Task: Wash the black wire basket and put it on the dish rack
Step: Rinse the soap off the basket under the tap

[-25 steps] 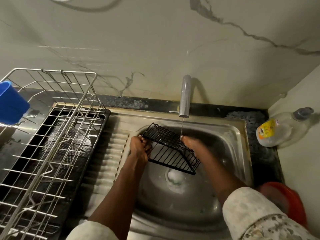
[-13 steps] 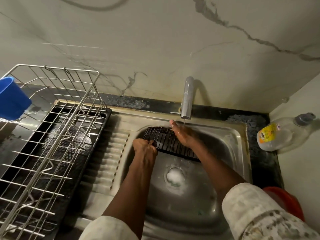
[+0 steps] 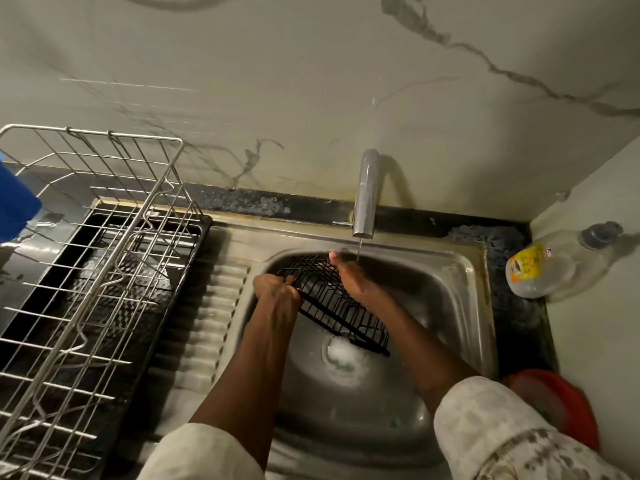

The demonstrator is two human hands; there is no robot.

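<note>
light: dim, yellowish | shadow: tap [image 3: 364,192] throws one rightward on wall [image 3: 311,81] | glare: sink [image 3: 464,268] rim | edges: wide-angle bending, soft

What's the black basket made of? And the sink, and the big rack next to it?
The black wire basket looks like thin metal wire with a matte black coating, maybe paint or plastic: stiff straight bars and no shine. The sink seems to be stainless steel: grey, with soft reflections. The dish rack looks like bare or chromed metal wire: silvery and glinting.
</note>
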